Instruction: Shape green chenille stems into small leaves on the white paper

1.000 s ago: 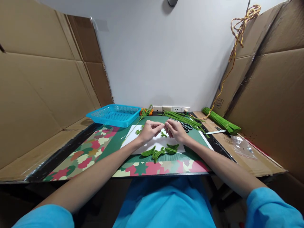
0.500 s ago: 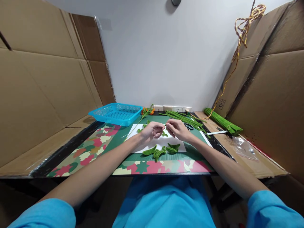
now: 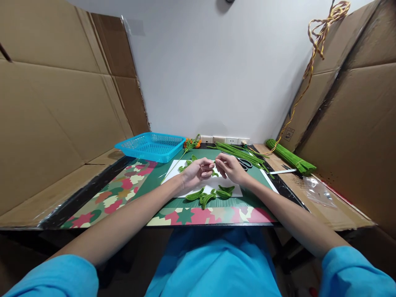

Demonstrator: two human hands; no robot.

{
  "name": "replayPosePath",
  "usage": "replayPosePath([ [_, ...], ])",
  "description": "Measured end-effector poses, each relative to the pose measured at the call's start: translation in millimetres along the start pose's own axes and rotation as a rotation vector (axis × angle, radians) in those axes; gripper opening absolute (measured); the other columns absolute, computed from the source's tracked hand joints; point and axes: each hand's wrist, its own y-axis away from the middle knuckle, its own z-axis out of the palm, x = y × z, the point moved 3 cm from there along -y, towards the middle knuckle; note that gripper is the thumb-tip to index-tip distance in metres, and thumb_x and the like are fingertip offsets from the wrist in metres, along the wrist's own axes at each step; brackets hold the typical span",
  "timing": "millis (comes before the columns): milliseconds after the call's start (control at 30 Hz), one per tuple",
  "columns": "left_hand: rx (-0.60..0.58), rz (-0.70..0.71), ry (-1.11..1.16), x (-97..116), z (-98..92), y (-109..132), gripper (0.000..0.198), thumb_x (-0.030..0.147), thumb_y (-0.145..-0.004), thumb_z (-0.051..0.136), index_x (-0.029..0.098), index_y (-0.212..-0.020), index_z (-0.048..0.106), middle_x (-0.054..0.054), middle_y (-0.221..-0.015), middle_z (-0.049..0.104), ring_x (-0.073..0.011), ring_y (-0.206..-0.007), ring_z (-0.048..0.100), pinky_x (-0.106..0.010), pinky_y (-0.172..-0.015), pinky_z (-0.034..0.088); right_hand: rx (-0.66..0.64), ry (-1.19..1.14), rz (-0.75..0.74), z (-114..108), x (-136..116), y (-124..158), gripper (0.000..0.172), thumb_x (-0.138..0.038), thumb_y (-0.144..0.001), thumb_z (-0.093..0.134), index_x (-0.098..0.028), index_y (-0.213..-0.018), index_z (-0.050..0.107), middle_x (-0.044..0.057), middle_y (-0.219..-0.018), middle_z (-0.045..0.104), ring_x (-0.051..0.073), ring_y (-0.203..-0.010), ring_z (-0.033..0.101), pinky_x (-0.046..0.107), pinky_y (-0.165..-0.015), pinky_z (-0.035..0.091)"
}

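My left hand (image 3: 198, 170) and my right hand (image 3: 230, 167) meet above a white sheet of paper (image 3: 173, 175), fingertips almost touching. Both pinch a short piece of green pipe cleaner (image 3: 214, 162), mostly covered by the fingers. Below them lie leaf shapes bent from fuzzy green pipe cleaner: one on the left (image 3: 194, 195), a cluster in the middle (image 3: 208, 199) and some on the right (image 3: 225, 192). Smaller green pieces (image 3: 215, 174) rest on the paper under my hands, and others (image 3: 182, 168) by my left wrist.
A blue plastic basket (image 3: 151, 158) stands at the back left, beside orange flowers (image 3: 193, 143) on green stems. Loose green pipe cleaners (image 3: 235, 151), scissors (image 3: 246, 163) and a tied green bundle (image 3: 291, 157) lie to the right. Cardboard walls (image 3: 55, 95) flank the table.
Both hands keep their pinch near the same spot, with only slight finger shifts. The whole view has tipped a little.
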Motion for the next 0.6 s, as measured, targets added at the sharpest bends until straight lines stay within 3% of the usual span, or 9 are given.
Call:
replayPosePath([
  [200, -0.001, 0.041, -0.082, 0.6, 2.6, -0.3, 0.022, 0.034, -0.079, 0.067, 0.014, -0.072, 0.06, 0.006, -0.055, 0.035, -0.0027, -0.046, 0.028, -0.021, -0.046, 0.019, 0.004, -0.191, 0.004, -0.8, 0.7, -3.1, 0.041, -0.055, -0.099, 0.055, -0.018, -0.082, 0.058, -0.004, -0.061, 0.05, 0.009, -0.044, 0.048, 0.022, -0.043, 0.035],
  [300, 0.021, 0.14, -0.267, 4.8, 2.5, 1.1, 0.024, 0.037, -0.08, 0.066, 0.014, -0.071, 0.063, 0.006, -0.052, 0.036, -0.0035, -0.045, 0.028, -0.022, -0.047, 0.018, -0.017, -0.257, 0.07, -2.5, 3.3, -4.3, 0.042, -0.056, -0.095, 0.061, -0.017, -0.078, 0.059, -0.005, -0.058, 0.049, 0.009, -0.043, 0.047, 0.022, -0.042, 0.036],
  [400, 0.088, 0.345, -0.658, 11.0, 3.8, 5.6, 0.03, 0.04, -0.085, 0.062, 0.014, -0.07, 0.067, 0.004, -0.049, 0.041, -0.0063, -0.047, 0.034, -0.024, -0.05, 0.024, -0.056, -0.339, 0.168, -3.4, 8.1, -4.7, 0.044, -0.056, -0.089, 0.069, -0.016, -0.075, 0.06, -0.005, -0.056, 0.049, 0.008, -0.042, 0.046, 0.022, -0.041, 0.038],
  [500, 0.205, 0.602, -1.163, 15.2, 9.9, 13.4, 0.033, 0.035, -0.09, 0.056, 0.015, -0.066, 0.066, -0.001, -0.06, 0.051, -0.0077, -0.056, 0.038, -0.024, -0.059, 0.027, -0.105, -0.407, 0.26, -3.0, 13.4, -4.4, 0.043, -0.054, -0.084, 0.074, -0.016, -0.071, 0.058, -0.004, -0.057, 0.051, 0.009, -0.042, 0.046, 0.023, -0.042, 0.039],
  [600, 0.231, 0.673, -1.549, 11.6, 16.6, 16.7, 0.024, 0.026, -0.091, 0.054, 0.015, -0.074, 0.067, -0.004, -0.072, 0.057, -0.0097, -0.06, 0.041, -0.026, -0.061, 0.026, -0.111, -0.428, 0.352, -3.2, 16.3, -3.5, 0.042, -0.05, -0.08, 0.076, -0.017, -0.066, 0.055, -0.003, -0.057, 0.051, 0.008, -0.042, 0.044, 0.024, -0.041, 0.039],
])
